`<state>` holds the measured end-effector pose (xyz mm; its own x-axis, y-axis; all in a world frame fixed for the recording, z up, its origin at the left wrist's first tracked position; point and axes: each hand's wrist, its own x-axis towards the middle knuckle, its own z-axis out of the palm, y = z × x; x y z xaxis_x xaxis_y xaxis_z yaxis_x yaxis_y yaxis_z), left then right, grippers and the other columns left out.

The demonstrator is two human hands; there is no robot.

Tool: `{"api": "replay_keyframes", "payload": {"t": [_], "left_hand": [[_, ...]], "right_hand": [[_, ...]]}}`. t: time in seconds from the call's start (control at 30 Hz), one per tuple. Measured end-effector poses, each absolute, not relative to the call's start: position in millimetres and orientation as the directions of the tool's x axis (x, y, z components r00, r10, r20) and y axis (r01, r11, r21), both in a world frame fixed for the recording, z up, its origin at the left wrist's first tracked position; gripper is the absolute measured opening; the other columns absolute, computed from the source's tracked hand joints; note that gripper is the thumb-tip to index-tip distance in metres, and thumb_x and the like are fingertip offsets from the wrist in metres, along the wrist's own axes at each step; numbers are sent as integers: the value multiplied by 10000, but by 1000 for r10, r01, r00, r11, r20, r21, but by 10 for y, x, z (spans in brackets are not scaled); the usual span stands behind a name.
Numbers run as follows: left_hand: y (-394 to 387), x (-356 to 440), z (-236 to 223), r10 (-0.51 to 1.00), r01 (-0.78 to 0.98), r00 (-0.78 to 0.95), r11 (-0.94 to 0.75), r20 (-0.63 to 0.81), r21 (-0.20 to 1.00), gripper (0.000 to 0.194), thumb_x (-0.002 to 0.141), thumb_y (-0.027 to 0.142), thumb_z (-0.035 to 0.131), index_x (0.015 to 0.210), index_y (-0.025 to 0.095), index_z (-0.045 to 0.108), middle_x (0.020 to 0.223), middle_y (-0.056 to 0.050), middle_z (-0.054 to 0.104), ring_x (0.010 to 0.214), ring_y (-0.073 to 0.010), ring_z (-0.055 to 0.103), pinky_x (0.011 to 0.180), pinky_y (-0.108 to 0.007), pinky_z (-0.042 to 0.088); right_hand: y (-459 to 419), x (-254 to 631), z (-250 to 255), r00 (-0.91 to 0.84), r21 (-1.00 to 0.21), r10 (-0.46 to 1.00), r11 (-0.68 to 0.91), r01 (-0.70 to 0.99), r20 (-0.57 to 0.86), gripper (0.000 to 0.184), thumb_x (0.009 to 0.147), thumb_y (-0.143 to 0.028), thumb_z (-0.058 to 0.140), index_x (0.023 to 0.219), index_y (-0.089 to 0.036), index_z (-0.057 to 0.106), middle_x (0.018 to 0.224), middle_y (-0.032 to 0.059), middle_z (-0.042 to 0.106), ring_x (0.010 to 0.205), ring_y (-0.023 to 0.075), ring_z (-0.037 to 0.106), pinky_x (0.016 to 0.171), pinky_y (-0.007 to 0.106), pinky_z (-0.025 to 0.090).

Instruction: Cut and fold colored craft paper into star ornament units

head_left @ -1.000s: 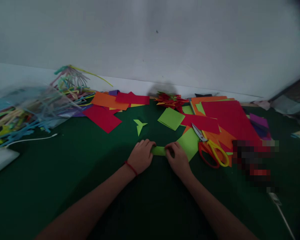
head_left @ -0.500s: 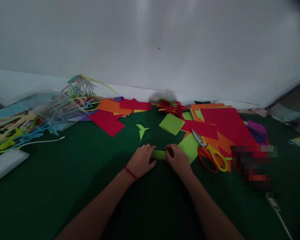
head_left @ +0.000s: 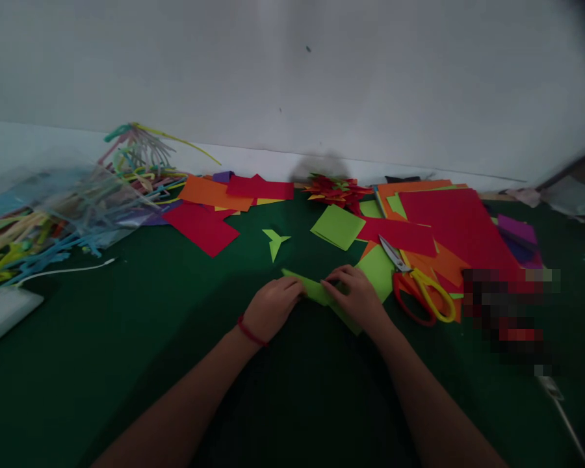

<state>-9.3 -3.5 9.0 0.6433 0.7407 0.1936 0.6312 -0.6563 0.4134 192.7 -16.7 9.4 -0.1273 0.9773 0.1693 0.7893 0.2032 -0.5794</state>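
Note:
Between my hands, just above the green table (head_left: 127, 364), is a light green sheet of paper (head_left: 316, 290), bent or folded, with one end pointing out past my left fingers and another part hanging below my right hand. My left hand (head_left: 275, 305), a red band at its wrist, pinches the paper's left part. My right hand (head_left: 355, 292) grips it farther right with thumb and fingers. Beyond the hands lies a small three-pointed green paper piece (head_left: 275, 243). Green paper squares (head_left: 338, 227) rest behind my right hand.
Scissors (head_left: 414, 276) with red and yellow handles lie on paper at the right, near a red sheet stack (head_left: 463, 221). A spiky paper flower (head_left: 336, 192) sits by the wall. Pipe cleaners (head_left: 68, 231) and a white power strip (head_left: 10, 312) are at left.
The green paper was a flat, narrow strip between my hands; now it is turned at an angle, with more of it showing at both ends. The camera view has shifted slightly.

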Motion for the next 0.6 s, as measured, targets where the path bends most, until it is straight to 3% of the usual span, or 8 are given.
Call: {"api": "replay_keyframes", "payload": {"t": [0.2, 0.33, 0.43, 0.5, 0.6], "left_hand": [[-49, -117, 153, 659, 534, 685, -744, 309, 402, 217, 874, 103, 364, 955, 182, 549, 1042, -39, 587, 936, -150, 544, 840, -332, 440], [-101, -37, 146, 776, 473, 471, -624, 420, 622, 276, 881, 155, 379, 1140, 201, 462, 1207, -75, 504, 1089, -165, 491, 916, -345, 419], [-112, 28, 96, 898, 372, 303, -420, 320, 828, 472, 820, 224, 520, 1257, 199, 343, 1236, -98, 473, 1065, -171, 512, 873, -312, 456], [-91, 52, 48, 929, 305, 306, -303, 208, 903, 554, 747, 233, 611, 1243, 192, 368, 1164, -85, 528, 1002, -170, 545, 827, -293, 476], [-34, 54, -2, 943, 274, 319, -185, 92, 944, 300, 750, 226, 587, 1043, 179, 539, 964, -41, 615, 888, -162, 583, 762, -283, 486]], "right_hand": [[-185, 1900, 160, -186, -671, 976, 213, 710, 113, 193, 771, -371, 575, 860, -210, 634, 840, 31, 593, 742, 166, 534, 654, 299, 427], [-199, 1868, 217, -129, -851, 991, 40, 523, -32, 166, 795, -352, 525, 811, -203, 596, 748, 10, 595, 635, 146, 546, 571, 291, 445], [-200, 1838, 219, -93, -973, 988, -104, 206, -125, 156, 770, -332, 549, 859, -204, 553, 761, 14, 621, 655, 165, 601, 553, 303, 488], [-203, 1813, 211, -123, -988, 980, -156, 19, -157, 139, 746, -316, 575, 819, -211, 521, 741, 4, 623, 663, 175, 623, 543, 308, 513], [-217, 1790, 219, -191, -977, 966, -195, -89, -175, 148, 731, -308, 595, 809, -214, 511, 783, -1, 617, 722, 182, 637, 553, 306, 534]]}}
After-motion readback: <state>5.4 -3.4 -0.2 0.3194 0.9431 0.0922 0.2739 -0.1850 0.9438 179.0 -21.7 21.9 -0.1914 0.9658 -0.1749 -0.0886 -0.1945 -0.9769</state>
